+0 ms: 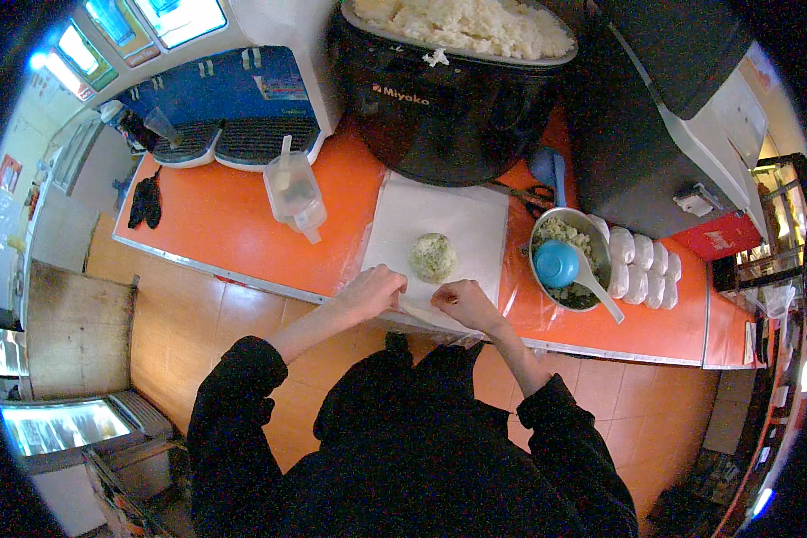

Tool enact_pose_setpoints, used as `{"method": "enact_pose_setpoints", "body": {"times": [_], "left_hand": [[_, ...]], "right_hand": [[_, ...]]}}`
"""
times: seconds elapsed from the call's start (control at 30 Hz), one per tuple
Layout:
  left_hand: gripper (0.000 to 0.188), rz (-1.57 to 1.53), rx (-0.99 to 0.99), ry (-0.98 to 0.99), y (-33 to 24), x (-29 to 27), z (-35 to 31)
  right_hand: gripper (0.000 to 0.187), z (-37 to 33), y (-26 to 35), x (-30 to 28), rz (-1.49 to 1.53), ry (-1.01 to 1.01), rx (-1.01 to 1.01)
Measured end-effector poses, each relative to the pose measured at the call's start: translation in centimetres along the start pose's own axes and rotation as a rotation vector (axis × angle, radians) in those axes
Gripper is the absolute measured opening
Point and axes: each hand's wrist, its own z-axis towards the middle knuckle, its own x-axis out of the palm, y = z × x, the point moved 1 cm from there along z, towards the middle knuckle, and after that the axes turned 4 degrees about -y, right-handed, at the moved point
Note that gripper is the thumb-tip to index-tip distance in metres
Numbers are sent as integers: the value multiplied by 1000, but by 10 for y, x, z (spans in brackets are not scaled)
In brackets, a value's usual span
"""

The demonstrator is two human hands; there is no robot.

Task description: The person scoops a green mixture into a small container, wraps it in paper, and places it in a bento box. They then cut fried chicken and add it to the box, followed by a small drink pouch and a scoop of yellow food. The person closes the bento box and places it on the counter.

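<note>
A flat round cake of rice flecked with green (433,258) lies on a sheet of white wrapping paper (408,208) on the orange counter. At the sheet's near edge, my left hand (374,292) is closed with its fingers pinching the paper. My right hand (468,303) is also closed on that same edge, a short way to the right. Between both hands the edge is lifted slightly, just on my side of the rice cake. Neither hand touches the rice.
Behind the paper stands a large black cooker (430,125) heaped with white rice. A metal bowl (609,269) of green-flecked rice holds a blue scoop (556,264). Several white wrapped parcels (644,253) sit beside it. Scissors (540,195) and a plastic jug (294,193) flank the sheet.
</note>
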Motion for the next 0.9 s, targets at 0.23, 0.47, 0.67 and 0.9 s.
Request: {"method": "enact_pose_setpoints", "body": {"times": [0.23, 0.47, 0.67, 0.9], "left_hand": [[21, 51, 61, -121, -1, 12, -3], [12, 128, -19, -288, 49, 14, -18], [15, -509, -236, -564, 56, 15, -23], [17, -1027, -218, -378, 71, 51, -4]], "right_hand": [[21, -3, 7, 1, -67, -82, -25], [31, -44, -18, -11, -554, -213, -306], [36, -73, -47, -48, 65, -234, 251], [24, -58, -40, -19, 783, -264, 373]]}}
